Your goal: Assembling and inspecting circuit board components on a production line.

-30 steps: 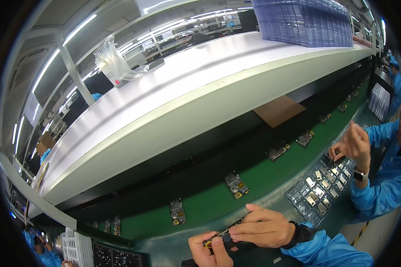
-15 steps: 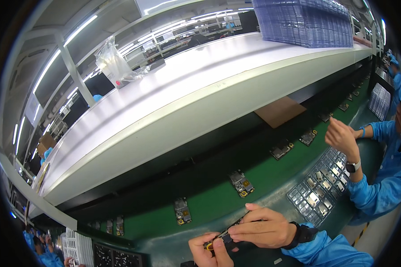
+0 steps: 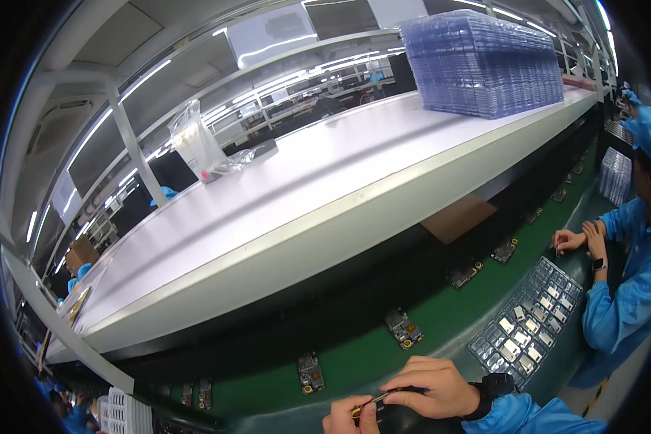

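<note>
A small dark circuit board [image 3: 375, 402], with a bit of yellow at its left end, is held between my two hands near the lower edge. My left hand [image 3: 349, 415] pinches its left end between thumb and fingers. At the other end my right hand [image 3: 432, 389] has its thumb and fingertips closed on the board, seen nearly edge-on. Just beyond, similar circuit boards lie spaced out in a row on the green conveyor belt [image 3: 354, 354]; the closest are one board [image 3: 311, 373] ahead of my left hand and another [image 3: 403, 329] ahead of my right.
Right of my hands lies a clear compartment tray [image 3: 490, 346] with several small silver parts. A co-worker in blue [image 3: 618, 304] sits beyond it, hands together. A long white shelf [image 3: 325, 239] overhangs the belt, carrying stacked clear trays [image 3: 484, 72] and a plastic bag [image 3: 195, 145].
My view has tilted upward, so belt and hands sit lower in the picture. My fingers stay on the board, now turned more edge-on. The co-worker's raised hand has come back from the belt.
</note>
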Available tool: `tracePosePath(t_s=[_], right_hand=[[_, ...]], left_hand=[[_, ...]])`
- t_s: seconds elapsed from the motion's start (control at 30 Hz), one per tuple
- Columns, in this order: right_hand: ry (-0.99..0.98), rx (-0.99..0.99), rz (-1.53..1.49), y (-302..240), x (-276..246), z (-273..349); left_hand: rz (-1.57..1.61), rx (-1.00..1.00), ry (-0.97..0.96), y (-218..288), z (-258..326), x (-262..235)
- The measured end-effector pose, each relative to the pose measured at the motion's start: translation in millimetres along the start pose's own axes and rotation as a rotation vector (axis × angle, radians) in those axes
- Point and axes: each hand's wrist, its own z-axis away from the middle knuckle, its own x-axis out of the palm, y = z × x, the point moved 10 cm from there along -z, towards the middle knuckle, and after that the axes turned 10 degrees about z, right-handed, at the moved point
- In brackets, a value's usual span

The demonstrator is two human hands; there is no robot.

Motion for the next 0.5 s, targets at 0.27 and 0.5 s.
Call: tracePosePath(t_s=[0.27,0.5], right_hand=[[0.028,-0.147,0.157,-15,6,1],[-0.480,-0.041,0.140,33,59,20]], left_hand=[[-0.048,-0.009,-0.074,3,-14,1],[-0.101,-0.122,-0.399,-22,-20,13]])
